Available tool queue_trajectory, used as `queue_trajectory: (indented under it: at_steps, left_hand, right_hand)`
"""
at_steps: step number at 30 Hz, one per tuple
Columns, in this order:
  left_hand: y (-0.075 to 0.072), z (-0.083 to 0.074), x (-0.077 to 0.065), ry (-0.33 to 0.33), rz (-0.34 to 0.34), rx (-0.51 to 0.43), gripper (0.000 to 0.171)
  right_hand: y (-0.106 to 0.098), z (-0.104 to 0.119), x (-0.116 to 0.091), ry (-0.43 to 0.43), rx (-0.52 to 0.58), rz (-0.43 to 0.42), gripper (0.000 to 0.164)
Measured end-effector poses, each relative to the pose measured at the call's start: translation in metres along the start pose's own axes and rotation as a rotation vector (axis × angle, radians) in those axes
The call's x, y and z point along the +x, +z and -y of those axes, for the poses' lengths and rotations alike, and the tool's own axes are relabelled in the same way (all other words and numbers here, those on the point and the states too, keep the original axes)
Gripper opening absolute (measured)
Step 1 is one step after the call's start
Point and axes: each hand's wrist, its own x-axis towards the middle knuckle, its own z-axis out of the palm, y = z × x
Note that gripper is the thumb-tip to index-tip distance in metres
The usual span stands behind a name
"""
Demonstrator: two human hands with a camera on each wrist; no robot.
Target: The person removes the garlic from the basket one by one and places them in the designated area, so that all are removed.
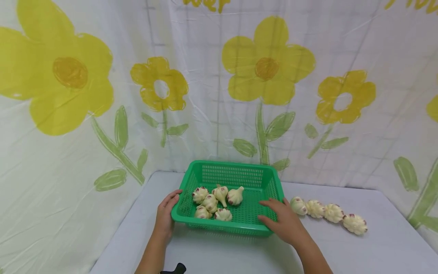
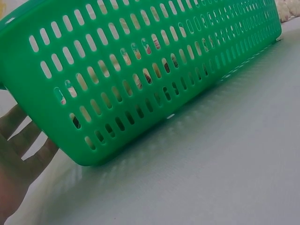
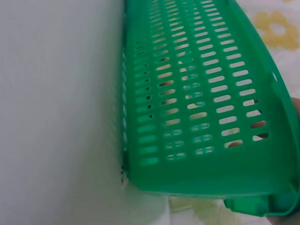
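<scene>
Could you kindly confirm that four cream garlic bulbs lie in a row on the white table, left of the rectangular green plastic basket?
Not left: the head view shows the four cream garlic bulbs in a row on the white table, right of the rectangular green plastic basket.

Left hand [image 1: 165, 214], left of green basket [image 1: 222, 225], is showing bare; right hand [image 1: 284, 221], right of basket, is showing bare too. Both forearms [image 1: 153, 247], on basket's near side, are tapering toward wrists, uncovered. Near left forearm, black round-ended piece [image 1: 179, 268] is poking up; whether worn, unclear.
</scene>
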Motion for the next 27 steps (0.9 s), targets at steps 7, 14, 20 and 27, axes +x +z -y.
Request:
queue_trajectory:
  at_steps: [7,14,20,27]
  left_hand:
    - [-0.001,-0.004,0.001,0.008,-0.013,-0.016,0.046]
    - [-0.002,0.001,-0.005,-0.019,-0.010,0.007,0.047]
    - [-0.003,0.001,-0.008,-0.024,-0.018,0.013,0.046]
    - [0.001,-0.002,-0.004,-0.002,0.001,0.015,0.049]
  right_hand:
    - [0.001,0.011,0.009,0.075,0.062,0.018,0.041]
    - [0.003,0.014,0.009,0.140,0.049,0.073,0.044]
    - [0.017,0.017,0.013,0.138,-0.086,0.027,0.039]
    - [0.034,0.042,0.033,0.156,-0.072,0.138,0.061]
